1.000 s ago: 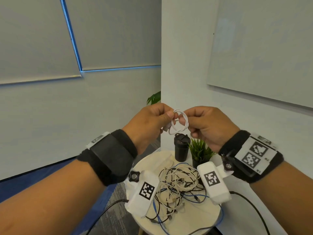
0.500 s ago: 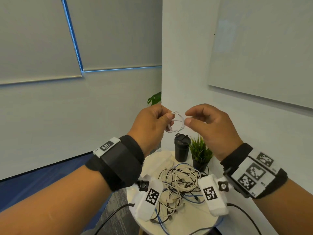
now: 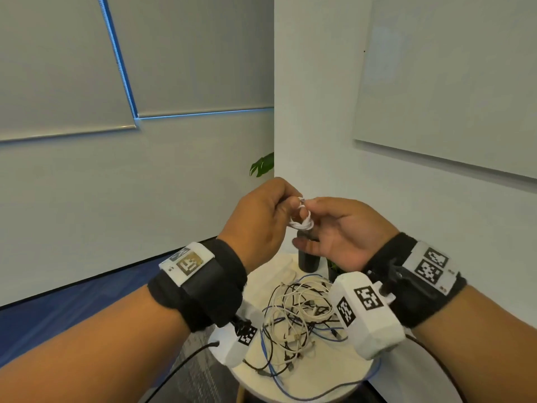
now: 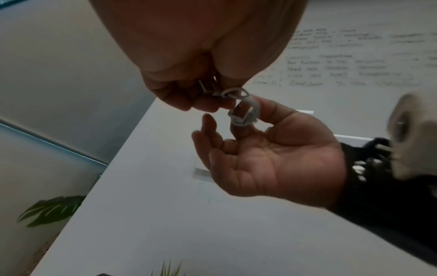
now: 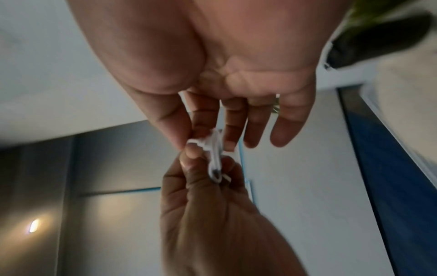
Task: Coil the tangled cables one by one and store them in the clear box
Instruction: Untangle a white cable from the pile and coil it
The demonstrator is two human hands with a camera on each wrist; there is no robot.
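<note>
Above the round table (image 3: 290, 379) with its cable pile (image 3: 299, 315), your left hand (image 3: 258, 225) and right hand (image 3: 345, 237) both pinch a small white cable (image 3: 302, 221). From your left wrist, it loops round your right fingers (image 4: 243, 119). From your right wrist, your other fingers hang loose.

A round white table (image 3: 343, 373) bears tangled cables (image 3: 296, 312), perhaps a black cup (image 3: 308, 261).

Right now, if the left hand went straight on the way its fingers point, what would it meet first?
Probably the right hand. The left hand points at it, with only the small white cable coil between them. Both hands pinch that coil; depth is unclear.
</note>
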